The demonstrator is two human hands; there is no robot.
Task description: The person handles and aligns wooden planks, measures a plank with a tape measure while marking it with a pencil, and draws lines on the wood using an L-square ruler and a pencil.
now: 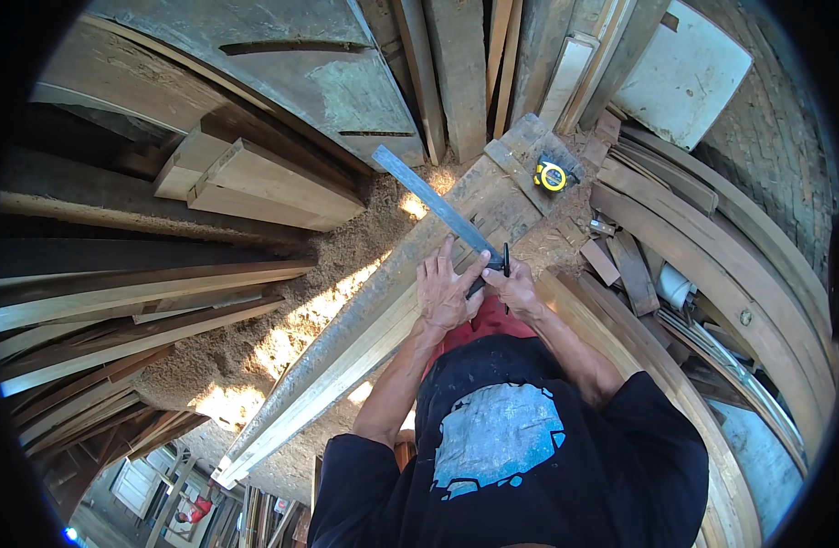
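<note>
A try square with a long grey metal blade (pixel 430 198) reaches up and left from my hands, slanting across a long wooden beam. Close to my body, my left hand (pixel 448 290) grips its dark stock, thumb toward the blade's base. My right hand (pixel 517 290) is closed around the same end, where a short black part stands up by the fingers. Much of the stock is hidden by the fingers. Below them, the long beam (pixel 346 340) runs from lower left to a worn wooden bench end (pixel 536 146). A yellow and black tape measure (pixel 551 175) rests there.
Stacked timber (pixel 273 187) and planks (pixel 154 290) crowd the left. Curved boards (pixel 739 265) and offcuts (pixel 631 269) lie at right. Sawdust (pixel 296 320) covers the floor beside the beam. A pale panel (pixel 684 78) leans at top right. Another person (pixel 198 509) appears far off, lower left.
</note>
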